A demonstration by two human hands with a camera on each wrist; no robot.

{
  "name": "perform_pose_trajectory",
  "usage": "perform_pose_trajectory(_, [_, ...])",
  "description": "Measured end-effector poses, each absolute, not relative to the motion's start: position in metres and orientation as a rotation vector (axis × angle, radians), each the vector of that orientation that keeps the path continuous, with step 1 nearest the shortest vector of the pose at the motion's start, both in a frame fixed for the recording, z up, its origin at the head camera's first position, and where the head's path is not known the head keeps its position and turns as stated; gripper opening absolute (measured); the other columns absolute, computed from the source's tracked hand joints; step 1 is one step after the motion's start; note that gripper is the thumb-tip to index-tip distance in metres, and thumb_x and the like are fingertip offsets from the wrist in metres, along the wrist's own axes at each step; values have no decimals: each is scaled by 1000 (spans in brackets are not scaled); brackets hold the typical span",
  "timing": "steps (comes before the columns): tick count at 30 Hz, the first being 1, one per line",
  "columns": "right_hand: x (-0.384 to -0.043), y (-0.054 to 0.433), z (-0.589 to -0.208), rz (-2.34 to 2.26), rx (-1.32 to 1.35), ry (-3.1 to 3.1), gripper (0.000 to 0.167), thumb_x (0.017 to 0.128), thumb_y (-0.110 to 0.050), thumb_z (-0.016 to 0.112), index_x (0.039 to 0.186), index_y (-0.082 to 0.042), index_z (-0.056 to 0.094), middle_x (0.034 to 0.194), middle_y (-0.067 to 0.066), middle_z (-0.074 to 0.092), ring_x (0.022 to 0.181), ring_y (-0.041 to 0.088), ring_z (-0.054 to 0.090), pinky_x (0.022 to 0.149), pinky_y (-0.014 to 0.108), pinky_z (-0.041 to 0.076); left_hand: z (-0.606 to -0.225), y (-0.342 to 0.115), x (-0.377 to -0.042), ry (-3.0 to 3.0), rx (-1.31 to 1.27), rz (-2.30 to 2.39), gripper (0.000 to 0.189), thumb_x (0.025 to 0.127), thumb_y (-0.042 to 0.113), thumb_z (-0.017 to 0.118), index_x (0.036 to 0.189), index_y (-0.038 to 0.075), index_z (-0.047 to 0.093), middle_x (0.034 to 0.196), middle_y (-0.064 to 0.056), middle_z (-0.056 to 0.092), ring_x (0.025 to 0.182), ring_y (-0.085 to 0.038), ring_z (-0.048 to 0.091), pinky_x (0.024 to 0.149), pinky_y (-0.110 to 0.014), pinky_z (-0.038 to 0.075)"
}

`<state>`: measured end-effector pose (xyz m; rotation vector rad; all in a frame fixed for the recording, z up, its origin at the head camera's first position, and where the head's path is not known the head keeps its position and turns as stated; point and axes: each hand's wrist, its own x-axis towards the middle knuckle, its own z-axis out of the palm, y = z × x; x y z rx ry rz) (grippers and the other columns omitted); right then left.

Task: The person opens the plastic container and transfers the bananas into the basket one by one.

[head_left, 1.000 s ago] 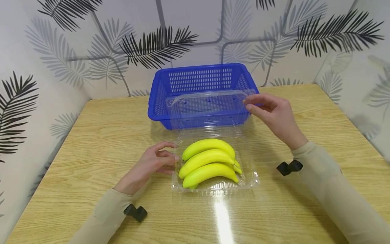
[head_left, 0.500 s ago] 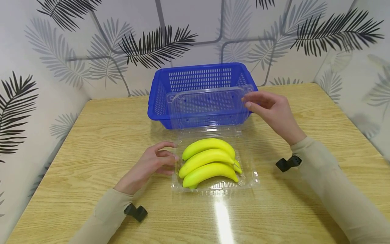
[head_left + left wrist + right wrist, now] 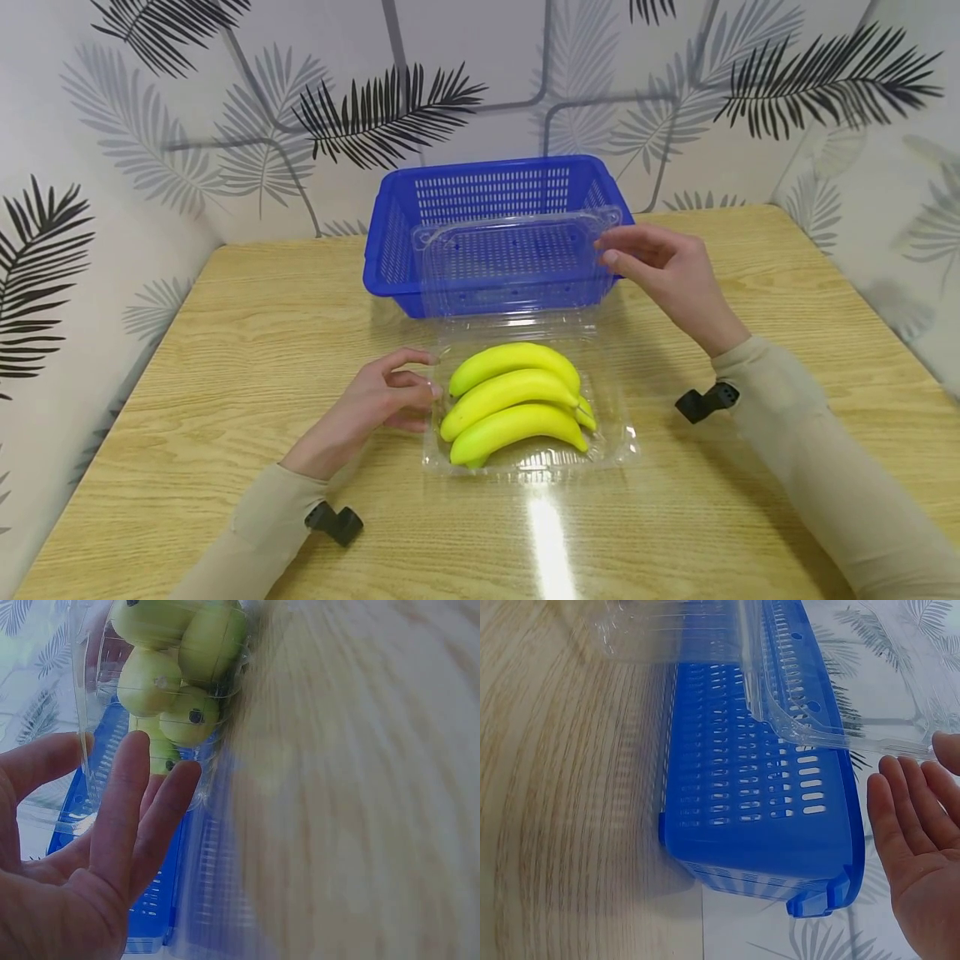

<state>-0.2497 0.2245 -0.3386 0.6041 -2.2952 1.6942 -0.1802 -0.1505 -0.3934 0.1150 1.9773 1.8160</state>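
A clear plastic clamshell container stands on the table with its lid raised at the back, tilted in front of the blue basket. Several yellow bananas lie in its base; the left wrist view shows their rounded ends through the clear wall. At the base's left side is my left hand, its fingers loosely spread and touching the wall. My right hand pinches the lid's right edge between thumb and fingers. In the right wrist view, this hand has its thumb over the clear rim.
Right behind the container, a blue perforated plastic basket sits at the back of the wooden table. A leaf-patterned wall rises behind and on both sides. Light glares on the table's front.
The lid has tipped slightly farther back, and my right hand has moved a little up and left with it. My left hand has stayed in place.
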Motion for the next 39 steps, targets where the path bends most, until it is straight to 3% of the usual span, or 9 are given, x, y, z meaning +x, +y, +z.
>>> perform_pose_trajectory(7, [-248, 223, -339, 1690, 603, -2283, 29, 92, -12, 70, 119, -1, 69, 113, 12, 70, 98, 16, 69, 84, 25, 55, -394, -150, -180, 1971, 135, 1805, 53, 87, 13, 74, 134, 4, 50, 105, -19, 66, 92, -27, 67, 79, -45, 58])
perform_pose_trajectory(14, [-235, 214, -326, 1666, 611, -2302, 28, 93, -6, 67, 119, 6, 66, 116, 25, 65, 97, 13, 68, 84, 22, 54, -393, -151, -180, 1961, 141, 1802, 53, 88, 11, 73, 135, 3, 49, 108, -21, 65, 94, -27, 66, 79, -45, 58])
perform_pose_trajectory(21, [-233, 214, -325, 1679, 605, -2298, 27, 93, -6, 68, 118, 3, 67, 115, 19, 68, 98, 14, 68, 84, 23, 54, -393, -151, -179, 1961, 153, 1799, 51, 91, 9, 69, 136, 2, 47, 109, -20, 65, 94, -28, 66, 79, -46, 58])
perform_pose_trajectory(27, [-231, 214, -324, 1663, 605, -2298, 28, 93, -6, 68, 119, 4, 66, 116, 24, 66, 98, 14, 68, 85, 22, 54, -392, -151, -179, 1988, 139, 1805, 44, 94, 10, 62, 136, 3, 50, 108, -20, 67, 92, -28, 68, 77, -46, 59])
perform_pose_trajectory(39, [-219, 217, -316, 1587, 543, -2255, 32, 93, -8, 69, 123, 3, 66, 118, 21, 65, 104, 18, 64, 87, 22, 52, -392, -151, -178, 2001, 134, 1803, 44, 93, 11, 62, 135, 5, 52, 108, -19, 67, 92, -29, 68, 75, -46, 59])
